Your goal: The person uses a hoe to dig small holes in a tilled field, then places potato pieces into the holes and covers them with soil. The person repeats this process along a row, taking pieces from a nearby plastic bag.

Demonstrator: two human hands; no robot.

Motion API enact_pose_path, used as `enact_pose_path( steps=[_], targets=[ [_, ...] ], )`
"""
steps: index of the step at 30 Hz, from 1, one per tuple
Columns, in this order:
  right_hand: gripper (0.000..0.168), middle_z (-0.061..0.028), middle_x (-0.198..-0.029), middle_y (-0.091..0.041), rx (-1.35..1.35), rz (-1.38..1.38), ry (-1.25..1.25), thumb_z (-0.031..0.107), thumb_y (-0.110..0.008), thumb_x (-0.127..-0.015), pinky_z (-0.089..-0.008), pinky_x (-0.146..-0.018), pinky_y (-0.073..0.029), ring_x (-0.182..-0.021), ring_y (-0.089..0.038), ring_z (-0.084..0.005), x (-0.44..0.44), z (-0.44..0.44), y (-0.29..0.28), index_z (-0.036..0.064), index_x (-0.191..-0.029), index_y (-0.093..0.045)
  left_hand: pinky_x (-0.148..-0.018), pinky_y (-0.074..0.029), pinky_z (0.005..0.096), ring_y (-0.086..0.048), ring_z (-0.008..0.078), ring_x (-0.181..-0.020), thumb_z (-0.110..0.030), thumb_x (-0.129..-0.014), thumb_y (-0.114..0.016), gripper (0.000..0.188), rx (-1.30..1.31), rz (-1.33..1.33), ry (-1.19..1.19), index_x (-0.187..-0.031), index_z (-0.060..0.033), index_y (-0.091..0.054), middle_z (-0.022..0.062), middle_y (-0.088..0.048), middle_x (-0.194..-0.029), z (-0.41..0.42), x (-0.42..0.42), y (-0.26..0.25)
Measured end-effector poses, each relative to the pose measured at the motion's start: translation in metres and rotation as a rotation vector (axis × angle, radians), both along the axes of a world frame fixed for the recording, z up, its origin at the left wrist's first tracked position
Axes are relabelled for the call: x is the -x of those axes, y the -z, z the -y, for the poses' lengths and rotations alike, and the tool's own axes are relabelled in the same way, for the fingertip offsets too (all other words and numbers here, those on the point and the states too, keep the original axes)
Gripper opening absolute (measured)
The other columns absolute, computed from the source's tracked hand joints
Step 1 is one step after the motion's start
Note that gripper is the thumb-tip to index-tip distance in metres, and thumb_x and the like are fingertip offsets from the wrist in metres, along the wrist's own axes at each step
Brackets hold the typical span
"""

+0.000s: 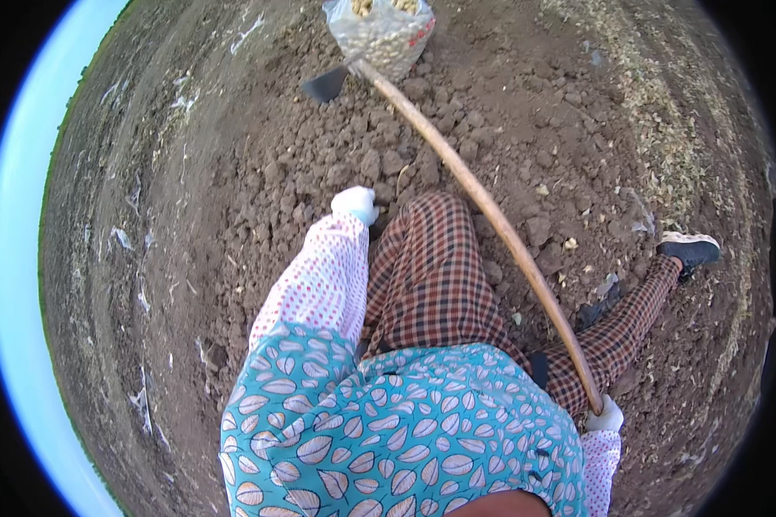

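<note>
My right hand (604,414), in a white glove, grips the butt end of a long, slightly curved wooden hoe handle (475,187) beside my right hip. The handle runs forward across my checked trousers to a dark metal hoe blade (326,84) over the clods. Just beyond the hoe head stands a clear plastic sack (385,39) of what look like unshelled peanuts, with red marks on its side. My left hand (355,204), also white-gloved, is low over the soil beside my bent knee. Its fingers curl out of sight, so whether it holds anything is hidden.
Broken clods (368,165) cover the ground before me. Pale dry plant litter (666,136) lies in a strip at the right, and plastic film scraps (121,238) are scattered at the left. My right leg stretches sideways, ending in a dark shoe (689,249).
</note>
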State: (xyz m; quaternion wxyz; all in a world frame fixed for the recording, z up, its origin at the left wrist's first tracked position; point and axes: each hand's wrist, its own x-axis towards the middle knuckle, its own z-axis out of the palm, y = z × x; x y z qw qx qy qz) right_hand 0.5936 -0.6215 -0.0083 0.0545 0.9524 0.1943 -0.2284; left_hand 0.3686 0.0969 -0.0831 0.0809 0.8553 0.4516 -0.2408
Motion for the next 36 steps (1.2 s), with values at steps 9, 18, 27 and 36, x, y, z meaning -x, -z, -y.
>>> enact_pose_path(
  steps=[9,18,27,36],
  targets=[
    [0.017,-0.0206,-0.085,-0.071,-0.184,0.157,-0.075,0.012,-0.071,-0.072,-0.0490,-0.075,-0.055,-0.084,-0.069,-0.0420,-0.005,0.017,0.016,0.009,-0.089,-0.070,-0.095,-0.055,0.0405,-0.069,0.0275,-0.114,-0.051,-0.086,-0.074,0.051,0.061,-0.075,-0.175,-0.120,-0.0129,-0.073,0.0109,-0.073,-0.121,0.008,-0.025,-0.010],
    [0.039,-0.0214,-0.075,-0.071,-0.042,-0.144,-0.030,0.037,-0.080,-0.077,-0.0449,-0.068,-0.057,-0.072,-0.071,-0.0392,-0.012,0.099,-0.050,0.001,-0.088,-0.071,-0.096,-0.054,0.0428,-0.069,0.0307,-0.111,-0.045,-0.084,-0.073,0.046,-0.005,-0.013,-0.196,-0.115,-0.0104,-0.075,0.0133,-0.073,-0.116,0.008,-0.018,0.005],
    [0.038,-0.0204,-0.077,-0.071,-0.001,-0.221,0.107,0.036,-0.079,-0.078,-0.0441,-0.068,-0.057,-0.073,-0.071,-0.0377,-0.009,0.088,-0.044,0.001,-0.091,-0.070,-0.096,-0.055,0.0419,-0.070,0.0296,-0.112,-0.044,-0.082,-0.077,0.050,0.055,-0.019,-0.284,-0.118,-0.0097,-0.074,0.0141,-0.072,-0.120,0.007,-0.028,-0.009],
    [0.038,-0.0194,-0.078,-0.071,0.001,-0.212,0.098,0.035,-0.079,-0.079,-0.0433,-0.068,-0.057,-0.074,-0.071,-0.0361,-0.014,0.065,-0.031,0.002,-0.094,-0.070,-0.092,-0.056,0.0402,-0.071,0.0287,-0.109,-0.047,-0.083,-0.077,0.049,0.040,0.017,-0.308,-0.116,-0.0107,-0.075,0.0120,-0.074,-0.116,0.016,-0.023,-0.008]
  ],
)
